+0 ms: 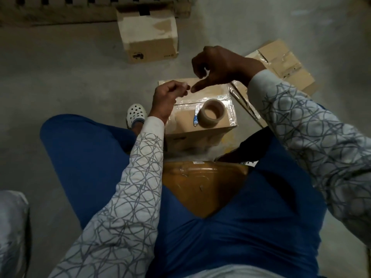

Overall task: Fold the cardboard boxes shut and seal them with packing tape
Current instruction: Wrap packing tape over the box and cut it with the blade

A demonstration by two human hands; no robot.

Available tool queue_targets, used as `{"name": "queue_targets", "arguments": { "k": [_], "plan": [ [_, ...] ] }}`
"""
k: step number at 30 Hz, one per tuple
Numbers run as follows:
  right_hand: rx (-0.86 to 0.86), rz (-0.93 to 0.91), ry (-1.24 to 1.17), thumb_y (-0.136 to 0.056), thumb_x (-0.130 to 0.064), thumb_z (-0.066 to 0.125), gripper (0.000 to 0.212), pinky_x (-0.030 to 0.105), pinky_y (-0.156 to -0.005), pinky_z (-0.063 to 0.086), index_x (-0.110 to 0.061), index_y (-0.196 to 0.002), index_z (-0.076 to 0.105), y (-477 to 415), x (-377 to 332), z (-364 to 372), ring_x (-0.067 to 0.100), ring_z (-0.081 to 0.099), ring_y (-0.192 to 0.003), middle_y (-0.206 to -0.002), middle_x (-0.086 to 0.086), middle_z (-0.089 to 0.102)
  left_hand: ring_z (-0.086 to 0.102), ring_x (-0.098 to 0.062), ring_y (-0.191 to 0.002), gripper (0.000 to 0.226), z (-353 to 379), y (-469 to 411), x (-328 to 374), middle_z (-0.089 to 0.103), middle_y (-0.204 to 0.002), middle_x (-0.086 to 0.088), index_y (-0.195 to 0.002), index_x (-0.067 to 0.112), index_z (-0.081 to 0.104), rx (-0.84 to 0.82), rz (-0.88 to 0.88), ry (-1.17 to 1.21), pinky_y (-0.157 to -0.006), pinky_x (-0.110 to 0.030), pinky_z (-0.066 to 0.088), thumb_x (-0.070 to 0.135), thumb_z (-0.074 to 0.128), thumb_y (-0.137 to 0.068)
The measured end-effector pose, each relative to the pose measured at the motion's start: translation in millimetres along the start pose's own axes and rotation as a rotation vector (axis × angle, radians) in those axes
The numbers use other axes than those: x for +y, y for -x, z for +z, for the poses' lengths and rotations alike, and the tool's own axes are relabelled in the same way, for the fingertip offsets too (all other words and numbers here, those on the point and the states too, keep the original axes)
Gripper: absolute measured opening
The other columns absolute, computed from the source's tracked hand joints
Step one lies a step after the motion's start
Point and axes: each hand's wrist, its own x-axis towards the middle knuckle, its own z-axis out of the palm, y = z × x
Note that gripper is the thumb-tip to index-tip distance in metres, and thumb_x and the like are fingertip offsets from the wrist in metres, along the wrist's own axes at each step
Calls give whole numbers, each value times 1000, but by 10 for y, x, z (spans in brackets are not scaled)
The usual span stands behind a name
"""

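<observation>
A small cardboard box stands on the floor between my knees, its flaps closed and shiny clear tape across its top. A roll of brown packing tape lies flat on the box, with a loose crinkled end at its left side. My left hand hovers over the box's left edge with fingertips bunched together; nothing held is discernible. My right hand hangs above the box's far edge, fingers loosely curled. Its thumb points down and meets my left fingertips. Neither hand touches the roll.
A closed box sits further off on the concrete floor, near a wooden pallet. Taped boxes and flattened cardboard lie on the right. A brown parcel rests between my legs. My white shoe is left of the box.
</observation>
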Motion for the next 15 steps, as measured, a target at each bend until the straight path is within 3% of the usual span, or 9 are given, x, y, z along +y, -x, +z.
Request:
{"name": "queue_targets", "arguments": {
  "k": [1, 3, 8, 11, 15],
  "plan": [
    [17, 12, 16, -75, -51, 85, 43, 18, -61, 32, -19, -89, 60, 25, 5, -7, 18, 51, -88, -87, -2, 60, 69, -5, -85, 7, -22, 35, -9, 75, -91, 0, -95, 12, 74, 10, 52, -56, -79, -23, 53, 17, 71, -92],
    [41, 49, 26, -66, -55, 88, 53, 19, -62, 32, -18, -93, 61, 65, 34, -22, 18, 49, -93, -91, -2, 61, 69, -10, -87, 14, -71, 114, -21, 75, -94, -3, -96, 10, 76, 20, 116, -133, -82, -26, 57, 13, 80, -84],
    [75, 135, 58, -53, -66, 88, 69, 35, -72, 42, -18, -95, 63, 121, 89, -1, 22, 47, -97, -95, -1, 62, 68, -30, -85, 21, -97, 258, -15, 75, -89, -8, -100, 16, 79, 14, 147, -160, -86, -44, 57, 8, 81, -81],
    [87, 140, 72, -49, -73, 84, 73, 41, -78, 47, -20, -95, 62, 148, 96, 44, 21, 45, -95, -94, -3, 60, 56, -21, -71, 23, -59, 313, -62, 72, -85, 1, -105, 22, 79, -40, 171, -285, -78, -43, 57, 13, 79, -84],
    [94, 132, 89, -48, -73, 83, 74, 38, -76, 44, -19, -95, 62, 188, 93, 70, 21, 43, -96, -95, -1, 60, 60, -16, -76, 15, -3, 388, -79, 71, -88, 6, -103, 23, 78, -37, 147, -335, -80, -37, 54, 19, 74, -89]
  ]
}}
